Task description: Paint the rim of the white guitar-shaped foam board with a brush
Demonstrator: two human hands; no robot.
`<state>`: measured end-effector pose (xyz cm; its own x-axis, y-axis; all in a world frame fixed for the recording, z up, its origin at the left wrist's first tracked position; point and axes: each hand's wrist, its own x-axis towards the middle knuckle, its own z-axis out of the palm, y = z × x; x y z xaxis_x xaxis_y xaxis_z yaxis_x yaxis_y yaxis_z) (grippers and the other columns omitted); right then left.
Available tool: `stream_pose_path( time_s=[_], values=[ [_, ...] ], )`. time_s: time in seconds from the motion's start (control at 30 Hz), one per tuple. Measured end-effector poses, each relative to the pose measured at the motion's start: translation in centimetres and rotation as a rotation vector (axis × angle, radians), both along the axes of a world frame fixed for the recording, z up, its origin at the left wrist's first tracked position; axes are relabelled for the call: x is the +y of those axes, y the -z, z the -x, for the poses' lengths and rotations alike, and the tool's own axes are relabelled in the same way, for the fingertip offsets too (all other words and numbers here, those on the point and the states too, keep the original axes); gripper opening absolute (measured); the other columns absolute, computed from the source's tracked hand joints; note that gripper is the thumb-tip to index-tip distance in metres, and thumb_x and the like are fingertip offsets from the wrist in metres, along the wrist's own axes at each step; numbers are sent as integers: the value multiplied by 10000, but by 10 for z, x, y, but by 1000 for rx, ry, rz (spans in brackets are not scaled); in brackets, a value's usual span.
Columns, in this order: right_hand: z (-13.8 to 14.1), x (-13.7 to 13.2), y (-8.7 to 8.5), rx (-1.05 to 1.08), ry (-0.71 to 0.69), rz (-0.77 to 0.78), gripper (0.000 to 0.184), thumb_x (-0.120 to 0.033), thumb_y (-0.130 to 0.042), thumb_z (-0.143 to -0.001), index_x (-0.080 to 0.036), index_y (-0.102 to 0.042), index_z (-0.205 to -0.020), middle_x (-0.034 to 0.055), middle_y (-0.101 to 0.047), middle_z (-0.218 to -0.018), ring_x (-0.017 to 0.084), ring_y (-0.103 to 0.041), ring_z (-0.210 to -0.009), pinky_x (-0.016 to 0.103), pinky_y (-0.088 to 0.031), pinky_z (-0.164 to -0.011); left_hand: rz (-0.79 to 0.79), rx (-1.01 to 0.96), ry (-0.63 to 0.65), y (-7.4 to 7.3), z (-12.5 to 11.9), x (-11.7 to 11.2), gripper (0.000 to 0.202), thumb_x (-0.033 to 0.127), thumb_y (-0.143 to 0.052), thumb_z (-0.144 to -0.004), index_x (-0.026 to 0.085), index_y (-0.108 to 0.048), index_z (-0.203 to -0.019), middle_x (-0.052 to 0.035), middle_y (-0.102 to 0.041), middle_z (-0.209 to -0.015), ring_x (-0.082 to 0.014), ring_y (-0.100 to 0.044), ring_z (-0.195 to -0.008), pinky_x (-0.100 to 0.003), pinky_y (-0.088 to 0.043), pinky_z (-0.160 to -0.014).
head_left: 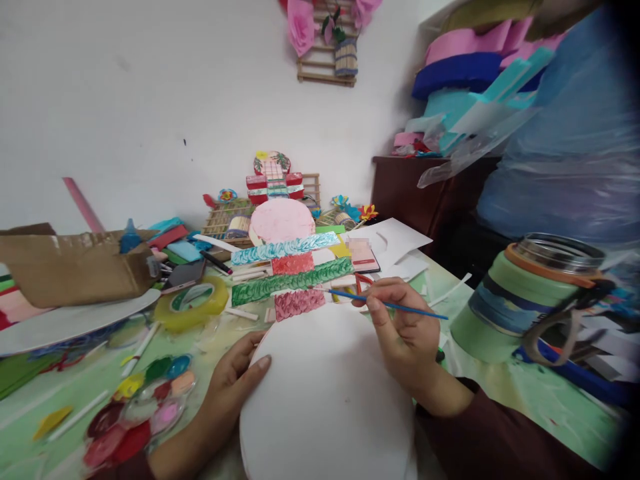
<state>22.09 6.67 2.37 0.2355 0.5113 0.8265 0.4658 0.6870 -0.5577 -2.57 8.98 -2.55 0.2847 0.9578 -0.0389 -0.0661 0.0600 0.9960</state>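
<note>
Presently held: thin blue brush (385, 305), shaft lying nearly level, bristle end pointing to 9 o'clock.
Right grip: right hand (400, 327) pinched tight on the brush at mid-shaft, thumb against the first fingers.
Brush tip: at the seam between the green strip (293, 280) and the pink-red patch (299, 303); contact too fine to tell.
Left grip: left hand (233, 387) flat and spread, closed on nothing, fingertips resting on the 9 o'clock rim of the white disc (325, 400).
Disc position: lies flat on the surface (525, 393) right before the person, unpainted, between the two hands.
Painted stack: at 12 o'clock of the disc, from near to far: pink-red patch, green strip, red patch (293, 264), blue strip (285, 249), pink round piece (283, 220).
Paint supply: palette (140, 410) with filled wells at 8 o'clock of the disc, near the left forearm.
Surroundings: tape roll (193, 303) at 10 o'clock, cardboard box (75, 267) beyond it; wrapped jar (520, 300) at 2 o'clock; white sheets (395, 240) at 1 o'clock.
Handling note (judgement): the mid-shaft hold gives reach but less tip control; sliding the pinch nearer the bristles and resting the wrist on the disc would likely steady short strokes.
Risk (judgement): the sleeve crosses the disc's 4 o'clock rim and could smear it; left-hand pressure should stop the disc sliding.
</note>
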Motion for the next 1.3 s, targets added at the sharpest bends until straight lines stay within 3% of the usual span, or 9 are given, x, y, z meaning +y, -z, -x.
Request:
stream_pose_path(
  time_s=[0.3,0.6,0.8,1.3],
  values=[
    [6,6,7,-38,1,7,134,-116,-584,-816,-234,-545,-766,12,-611,-725,185,-602,-749,369,-500,-721,18,-9,-31,-3,-2,0,520,480,-781,-669,194,-617,-1071,-72,-712,-997,-238,-689,-761,-258,-537,-596],
    [6,9,9,-74,-12,25,153,-92,-590,-771,-229,-530,-743,12,-595,-712,191,-581,-728,364,-477,-697,59,-86,24,-5,-5,-2,612,453,-775,-691,184,-561,-1198,-80,-708,-984,-187,-662,-619,-248,-514,-536],
    [5,9,8,-89,-32,30,175,-74,-585,-765,-229,-513,-727,6,-580,-698,186,-565,-735,363,-464,-714,29,-65,27,-6,-5,0,589,463,-770,-692,176,-582,-1170,-88,-710,-980,-240,-688,-744,-252,-522,-568],
    [-3,10,6,-67,79,129,154,-123,-583,-762,-222,-492,-686,-3,-542,-689,176,-550,-706,334,-449,-664,40,-85,21,2,-2,2,560,443,-769,-711,170,-568,-1156,-82,-706,-977,-211,-679,-670,-239,-515,-522]
  ],
)
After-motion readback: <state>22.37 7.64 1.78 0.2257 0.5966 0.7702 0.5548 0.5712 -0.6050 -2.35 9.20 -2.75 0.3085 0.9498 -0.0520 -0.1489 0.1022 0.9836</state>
